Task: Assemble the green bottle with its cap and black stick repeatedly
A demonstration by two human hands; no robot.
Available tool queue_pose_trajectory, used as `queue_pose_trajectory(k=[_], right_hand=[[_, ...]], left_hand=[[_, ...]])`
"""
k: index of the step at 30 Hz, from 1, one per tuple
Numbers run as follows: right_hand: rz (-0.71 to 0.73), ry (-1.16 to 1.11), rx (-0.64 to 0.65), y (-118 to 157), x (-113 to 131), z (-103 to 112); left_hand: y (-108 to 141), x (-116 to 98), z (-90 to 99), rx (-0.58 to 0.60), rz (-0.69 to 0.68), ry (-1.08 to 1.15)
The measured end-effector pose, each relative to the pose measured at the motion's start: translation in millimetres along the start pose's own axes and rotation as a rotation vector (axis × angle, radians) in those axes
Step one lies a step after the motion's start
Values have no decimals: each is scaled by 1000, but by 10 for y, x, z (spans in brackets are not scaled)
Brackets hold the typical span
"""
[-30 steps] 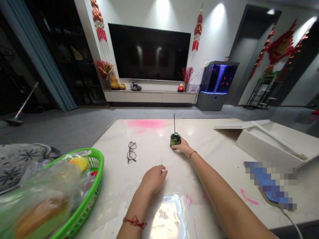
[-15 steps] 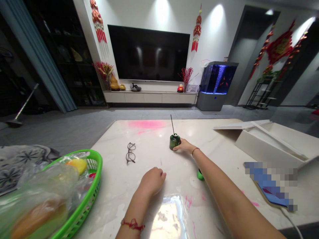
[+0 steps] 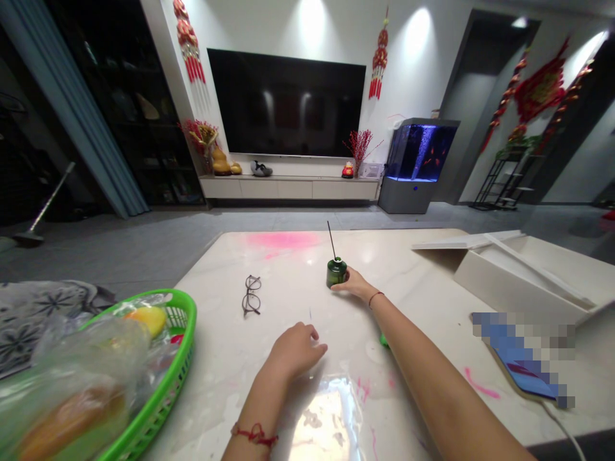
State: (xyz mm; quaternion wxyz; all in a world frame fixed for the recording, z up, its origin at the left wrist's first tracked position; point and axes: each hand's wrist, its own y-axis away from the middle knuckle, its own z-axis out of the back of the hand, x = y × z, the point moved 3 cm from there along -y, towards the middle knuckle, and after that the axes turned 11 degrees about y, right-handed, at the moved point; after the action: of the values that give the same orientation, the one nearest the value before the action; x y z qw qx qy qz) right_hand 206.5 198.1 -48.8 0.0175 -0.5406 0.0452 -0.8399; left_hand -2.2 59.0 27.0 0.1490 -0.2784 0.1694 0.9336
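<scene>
A dark green glass diffuser bottle (image 3: 336,274) stands upright on the white marble-look table (image 3: 288,262), with one thin dark stick (image 3: 331,239) leaning out of its neck. My right hand (image 3: 354,282) is closed around the bottle's right side, thumb low at its front. Nearer to me, my left hand (image 3: 298,350) hovers over or rests on the table, thumb apart from the curled fingers and nothing visible in it. Folded-out eyeglasses (image 3: 251,296) lie to the left of the bottle. A small green object (image 3: 384,340) is partly hidden behind my right forearm.
At the left, a green plastic basket (image 3: 188,333) holds bagged food. On the right lie an opened white box (image 3: 514,275) and a phone (image 3: 521,362) with a cable. Pink stains (image 3: 283,240) mark the tabletop. Beyond it are a television (image 3: 288,105) and a fish tank (image 3: 420,153).
My left thumb has opened away from the fingers. My right forearm has shifted slightly left and covers more of the small green object. The bottle stays almost in place.
</scene>
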Motion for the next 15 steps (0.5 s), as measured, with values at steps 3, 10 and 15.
queue_pose_trajectory(k=[3, 10, 15], right_hand=[[4, -18, -53, -4, -15, -20], [-6, 84, -101, -5, 25, -8], [-73, 130, -132, -7, 35, 21]], left_hand=[[2, 2, -5, 15, -1, 6], [-5, 11, -12, 0, -3, 4], [-18, 25, -22, -5, -10, -11]])
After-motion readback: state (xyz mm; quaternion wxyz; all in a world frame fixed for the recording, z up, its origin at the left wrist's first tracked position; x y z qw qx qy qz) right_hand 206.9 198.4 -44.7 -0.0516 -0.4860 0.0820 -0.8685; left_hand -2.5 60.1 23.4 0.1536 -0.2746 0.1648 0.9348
